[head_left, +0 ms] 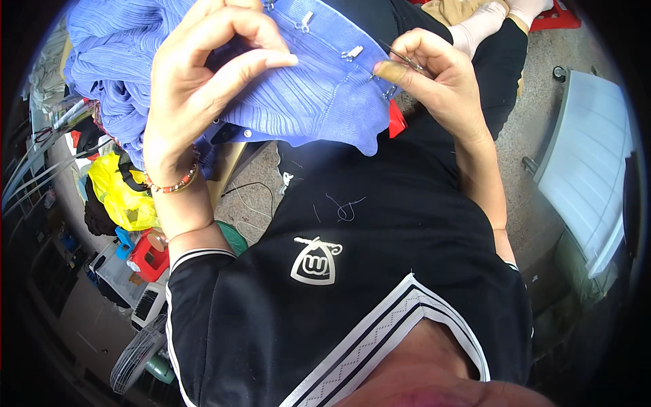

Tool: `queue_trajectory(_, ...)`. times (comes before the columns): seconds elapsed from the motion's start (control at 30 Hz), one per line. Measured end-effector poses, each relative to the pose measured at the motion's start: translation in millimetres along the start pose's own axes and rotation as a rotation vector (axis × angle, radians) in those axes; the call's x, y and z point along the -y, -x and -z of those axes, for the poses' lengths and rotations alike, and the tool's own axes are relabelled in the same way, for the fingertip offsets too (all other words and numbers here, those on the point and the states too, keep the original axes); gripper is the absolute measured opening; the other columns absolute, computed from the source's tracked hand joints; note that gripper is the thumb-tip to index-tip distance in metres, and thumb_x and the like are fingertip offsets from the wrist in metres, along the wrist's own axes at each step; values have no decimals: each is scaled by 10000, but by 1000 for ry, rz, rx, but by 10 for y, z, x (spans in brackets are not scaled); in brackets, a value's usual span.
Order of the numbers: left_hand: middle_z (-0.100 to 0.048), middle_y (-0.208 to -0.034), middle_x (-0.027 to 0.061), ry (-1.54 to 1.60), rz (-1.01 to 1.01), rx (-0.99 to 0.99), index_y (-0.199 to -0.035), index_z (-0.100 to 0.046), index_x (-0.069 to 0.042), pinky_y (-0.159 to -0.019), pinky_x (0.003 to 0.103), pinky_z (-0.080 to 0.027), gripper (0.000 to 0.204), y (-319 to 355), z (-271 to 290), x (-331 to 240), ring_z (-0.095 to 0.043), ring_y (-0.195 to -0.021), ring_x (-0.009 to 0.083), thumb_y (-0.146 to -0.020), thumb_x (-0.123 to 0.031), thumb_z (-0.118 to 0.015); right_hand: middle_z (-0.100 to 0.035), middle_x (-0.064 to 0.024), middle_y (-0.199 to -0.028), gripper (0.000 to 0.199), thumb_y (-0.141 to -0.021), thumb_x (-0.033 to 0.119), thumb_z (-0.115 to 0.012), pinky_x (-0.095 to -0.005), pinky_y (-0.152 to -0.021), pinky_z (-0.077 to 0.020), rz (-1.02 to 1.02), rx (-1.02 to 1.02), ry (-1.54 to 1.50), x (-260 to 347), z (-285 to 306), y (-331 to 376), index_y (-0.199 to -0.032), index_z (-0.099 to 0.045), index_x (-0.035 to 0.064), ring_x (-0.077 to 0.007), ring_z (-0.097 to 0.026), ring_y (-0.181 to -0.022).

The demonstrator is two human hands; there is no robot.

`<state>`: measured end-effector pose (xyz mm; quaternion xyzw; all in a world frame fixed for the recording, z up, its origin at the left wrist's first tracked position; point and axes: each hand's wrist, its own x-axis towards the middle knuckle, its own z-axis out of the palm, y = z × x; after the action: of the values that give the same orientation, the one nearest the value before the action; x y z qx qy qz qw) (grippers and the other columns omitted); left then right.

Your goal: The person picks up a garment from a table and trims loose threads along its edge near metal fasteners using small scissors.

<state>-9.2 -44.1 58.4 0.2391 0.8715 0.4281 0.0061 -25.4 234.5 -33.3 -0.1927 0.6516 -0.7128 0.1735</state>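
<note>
A blue ribbed knit garment [291, 102] lies bunched over my lap and a surface at the upper left. Along its smooth band sit several small whitish metal fittings [352, 53]. My left hand [210, 74] is over the garment, thumb and forefinger brought together; anything between them is too small to make out, and its other fingers run out at the top edge. At the band's right end, my right hand [437, 78] is closed around a thin dark metal tool [405, 60], its exact kind unclear. The right thumb tip is against the band.
Loose threads [346, 207] cling to my black top. To the left are a yellow bag [122, 193], a red container [150, 256] and a fan [137, 356]. A pale wheeled panel-like object [583, 169] stands on the right. Feet in light socks [481, 27] show at the top.
</note>
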Motion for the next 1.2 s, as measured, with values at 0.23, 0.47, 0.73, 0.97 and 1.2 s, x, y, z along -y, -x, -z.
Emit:
queue_trajectory(0.23,-596,-1035,120,217,9,-141,-916,-637,32,-814,273,-471,105,41,-102,100,-577,-929,161,-826,56,-685,-640,16,-818,124,-863,9,-746,-172,-648,-456,-58,11,13,13,33,15,-931,-643,1,-19,-567,-719)
queue_trajectory(0.47,-666,-1005,209,526,84,-264,-1021,-587,55,-693,263,-540,98,94,-214,155,-643,-776,177,-926,70,-608,-609,-21,-835,341,-801,75,-801,-208,-637,-445,335,-87,412,403,-3,-123,-1114,-675,28,-92,-558,-683)
queue_trajectory(0.73,-677,-1009,193,529,70,-414,-1059,-587,54,-712,286,-571,153,116,-331,147,-683,-826,206,-915,93,-619,-612,-62,-888,404,-743,78,-819,-259,-608,-466,579,44,832,662,-220,-333,-1132,-713,48,-147,-577,-693)
queue_trajectory(0.97,-673,-1014,182,529,43,-401,-1074,-590,51,-713,294,-579,169,153,-337,166,-692,-847,214,-913,90,-624,-622,-29,-871,378,-711,108,-834,-270,-588,-487,593,-38,1034,735,-345,-326,-1076,-740,78,-140,-601,-671)
queue_trajectory(1.2,-670,-1009,190,557,20,-400,-1065,-588,56,-704,287,-570,165,141,-337,173,-686,-820,212,-910,101,-621,-624,4,-847,341,-705,133,-834,-264,-587,-490,670,-55,1178,732,-375,-368,-1035,-752,103,-143,-606,-678)
